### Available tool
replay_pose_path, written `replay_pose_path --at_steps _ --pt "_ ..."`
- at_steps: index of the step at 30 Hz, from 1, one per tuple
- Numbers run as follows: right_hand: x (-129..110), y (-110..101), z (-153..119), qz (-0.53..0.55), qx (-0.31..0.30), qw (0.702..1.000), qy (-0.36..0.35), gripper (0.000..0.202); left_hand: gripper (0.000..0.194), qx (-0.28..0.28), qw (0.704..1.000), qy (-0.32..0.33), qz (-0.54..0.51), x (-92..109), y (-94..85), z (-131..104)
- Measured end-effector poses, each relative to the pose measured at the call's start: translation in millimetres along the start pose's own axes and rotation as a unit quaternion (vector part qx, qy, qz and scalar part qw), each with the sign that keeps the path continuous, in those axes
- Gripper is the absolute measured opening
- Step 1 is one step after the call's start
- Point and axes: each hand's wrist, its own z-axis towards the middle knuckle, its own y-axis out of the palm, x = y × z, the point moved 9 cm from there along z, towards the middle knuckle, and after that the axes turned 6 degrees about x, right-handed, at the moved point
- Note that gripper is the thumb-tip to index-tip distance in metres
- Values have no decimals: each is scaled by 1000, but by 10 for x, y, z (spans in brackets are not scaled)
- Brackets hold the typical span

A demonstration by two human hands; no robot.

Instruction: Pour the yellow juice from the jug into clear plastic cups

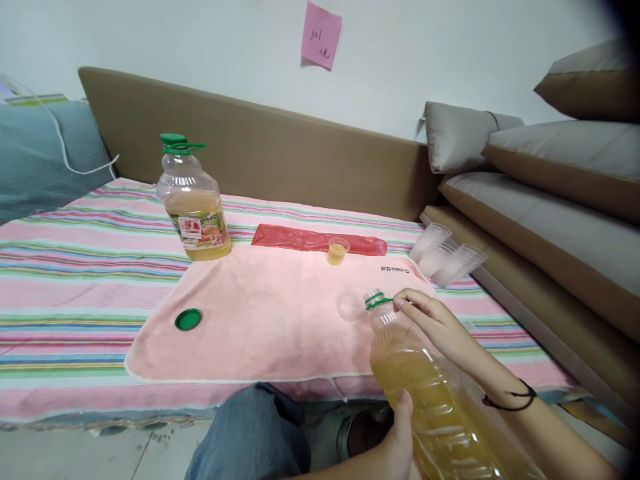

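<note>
A large clear plastic bottle of yellow liquid [435, 407] leans over the bed's near edge, its uncapped mouth tilted up and to the left. My left hand [395, 433] supports its side from below, thumb against the plastic. At the neck, the fingers of my right hand [433, 320] pinch the green handle ring. Just beyond the mouth, a clear cup [351, 305] is on the pink cloth; whether it holds anything is hard to tell. Farther back stands a small cup of yellow liquid [337, 252]. A green cap [189, 320] lies at the cloth's left.
A second bottle with a green cap [197, 220] stands at the back left. Behind the cloth [250, 327] lies a folded red plastic bag [290, 239]. Stacked clear cups [445, 257] lie at the right, beside piled cushions [550, 200]. A brown headboard [260, 147] runs along the wall.
</note>
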Motion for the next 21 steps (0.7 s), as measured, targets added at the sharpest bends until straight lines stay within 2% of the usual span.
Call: replay_pose_path --at_steps 11,21 --pt "-15 23 13 9 -12 1000 3 29 92 3 999 -40 7 -89 -28 -13" --pt "38 41 22 8 -34 999 13 31 87 -34 999 -12 7 -41 58 -34"
